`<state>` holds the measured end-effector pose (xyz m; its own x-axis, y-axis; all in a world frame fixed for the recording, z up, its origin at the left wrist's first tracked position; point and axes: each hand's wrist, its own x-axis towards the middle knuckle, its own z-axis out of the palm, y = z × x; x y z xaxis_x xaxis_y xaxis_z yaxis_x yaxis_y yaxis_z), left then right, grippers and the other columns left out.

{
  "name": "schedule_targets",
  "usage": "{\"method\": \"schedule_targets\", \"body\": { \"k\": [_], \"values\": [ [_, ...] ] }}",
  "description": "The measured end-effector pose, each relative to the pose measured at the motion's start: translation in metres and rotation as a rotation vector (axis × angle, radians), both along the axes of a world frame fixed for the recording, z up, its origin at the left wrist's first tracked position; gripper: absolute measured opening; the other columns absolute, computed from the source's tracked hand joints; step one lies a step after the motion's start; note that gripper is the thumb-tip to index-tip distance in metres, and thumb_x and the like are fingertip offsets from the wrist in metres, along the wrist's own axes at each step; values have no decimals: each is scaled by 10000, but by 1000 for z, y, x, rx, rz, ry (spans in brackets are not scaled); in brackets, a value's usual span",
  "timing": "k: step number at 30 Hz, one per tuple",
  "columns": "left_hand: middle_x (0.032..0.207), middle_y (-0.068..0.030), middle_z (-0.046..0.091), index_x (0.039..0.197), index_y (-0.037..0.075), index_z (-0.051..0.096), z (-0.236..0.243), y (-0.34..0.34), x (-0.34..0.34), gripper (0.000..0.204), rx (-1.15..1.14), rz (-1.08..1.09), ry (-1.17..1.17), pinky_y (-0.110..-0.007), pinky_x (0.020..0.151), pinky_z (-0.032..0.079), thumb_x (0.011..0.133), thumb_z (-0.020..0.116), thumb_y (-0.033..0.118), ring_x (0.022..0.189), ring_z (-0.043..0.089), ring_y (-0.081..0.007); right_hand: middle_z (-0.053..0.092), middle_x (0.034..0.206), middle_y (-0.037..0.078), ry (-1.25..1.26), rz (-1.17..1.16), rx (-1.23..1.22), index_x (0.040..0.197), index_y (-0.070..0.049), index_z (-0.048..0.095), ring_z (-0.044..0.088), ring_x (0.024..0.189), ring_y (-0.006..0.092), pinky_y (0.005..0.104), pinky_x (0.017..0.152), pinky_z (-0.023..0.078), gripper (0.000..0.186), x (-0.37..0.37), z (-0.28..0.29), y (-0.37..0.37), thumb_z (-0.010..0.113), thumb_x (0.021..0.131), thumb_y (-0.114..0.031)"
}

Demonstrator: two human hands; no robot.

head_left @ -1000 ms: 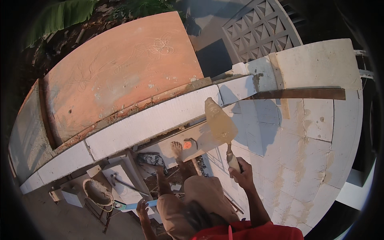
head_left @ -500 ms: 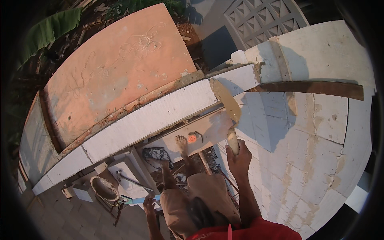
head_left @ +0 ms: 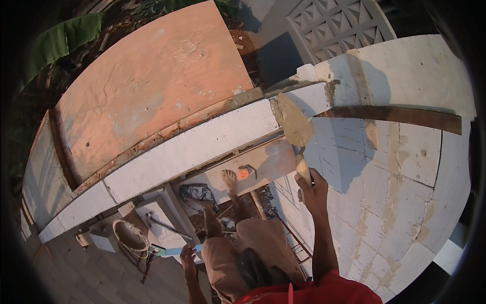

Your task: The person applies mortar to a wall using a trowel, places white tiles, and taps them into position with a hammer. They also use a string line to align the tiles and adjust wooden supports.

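Note:
My right hand (head_left: 314, 190) is closed round the wooden handle of a trowel (head_left: 297, 121). The broad blade is coated in wet grey-brown mortar. Its upper edge lies against the mortared joint between two white blocks on top of the wall (head_left: 197, 144). At the lower left, my left hand (head_left: 188, 257) hangs with its fingers loosely apart, and no object shows in it. Beside it runs a light-blue strip (head_left: 174, 251), partly covered by the hand.
A plank (head_left: 276, 162) under my bare foot carries an orange round object (head_left: 243, 174). A hammer (head_left: 169, 229) lies on white blocks beside a mortar-stained bucket (head_left: 131, 235). An orange-painted slab (head_left: 152, 86) adjoins the wall; a brown beam (head_left: 395, 114) juts at right.
My right hand and the trowel have shifted slightly right. The blade has turned so that more of its broad, mortar-covered face shows. My left hand has hardly moved.

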<state>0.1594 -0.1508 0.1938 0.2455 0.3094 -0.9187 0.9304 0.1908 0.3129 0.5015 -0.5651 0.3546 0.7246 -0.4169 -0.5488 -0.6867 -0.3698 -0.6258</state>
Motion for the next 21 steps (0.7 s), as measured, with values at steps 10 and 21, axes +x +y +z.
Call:
{"method": "schedule_targets", "body": {
  "k": [10,21],
  "values": [
    [1191,-110,683,1334,22,576,3,2,3,486,37,26,21,-393,905,473,988,563,363,1074,651,-241,559,596,40,-111,240,-295,1073,53,653,542,455,110,291,447,438,274,-14,1,7,687,895,-153],
    [1227,-110,683,1359,113,595,-5,10,-7,451,3,8,-2,-468,951,452,989,562,369,1100,644,-258,563,684,52,12,-99,365,1023,30,627,518,473,125,262,416,405,331,1,-6,-26,641,961,-295]
  ]
}}
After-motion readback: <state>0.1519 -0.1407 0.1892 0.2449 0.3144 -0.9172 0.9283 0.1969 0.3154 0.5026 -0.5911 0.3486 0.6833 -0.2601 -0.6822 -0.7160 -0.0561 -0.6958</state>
